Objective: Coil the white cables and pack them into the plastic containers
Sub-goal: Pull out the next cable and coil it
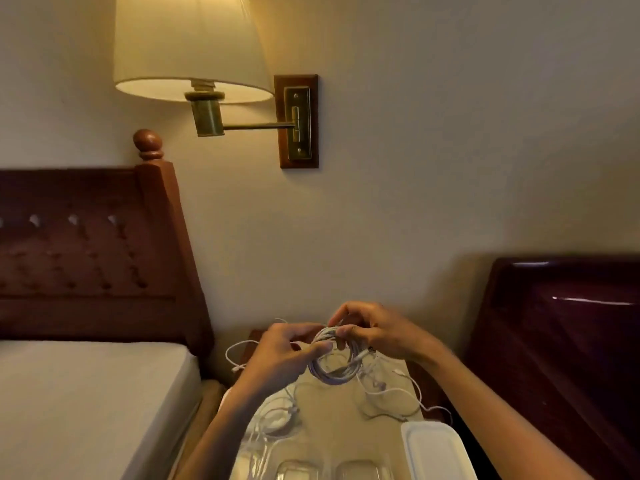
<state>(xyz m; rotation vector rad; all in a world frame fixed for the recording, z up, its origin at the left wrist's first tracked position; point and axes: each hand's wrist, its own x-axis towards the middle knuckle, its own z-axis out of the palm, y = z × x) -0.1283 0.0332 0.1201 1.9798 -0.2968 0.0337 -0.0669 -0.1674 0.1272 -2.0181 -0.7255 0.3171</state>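
Both hands hold the coiled white cable (pixel 334 358) in the air above the counter (pixel 332 420), roughly over its far half. The left hand (pixel 280 351) pinches the coil's near-left rim between thumb and fingers; the right hand (pixel 375 332) grips the top of the coil, fingers curled round the bundled turns. The image is motion-blurred, so exact finger placement is uncertain.

Risks, as judged: the coil is thin, smooth, springy cord in a round hank of several turns with nothing visibly binding it. A loosened pinch would likely let the turns spring apart. A free tail hangs from the coil toward the loose white cables (pixel 391 393) lying on the counter beyond and right of it; it could snag them and drag them off the edge.

Materials: the counter carries a pale, matte covering. Nearer the camera than the coil sit clear plastic containers (pixel 298 471), glossy and round-cornered, and an opaque white lid (pixel 433 448) with a raised rim. Another looped cable (pixel 277 415) lies to the coil's near left.
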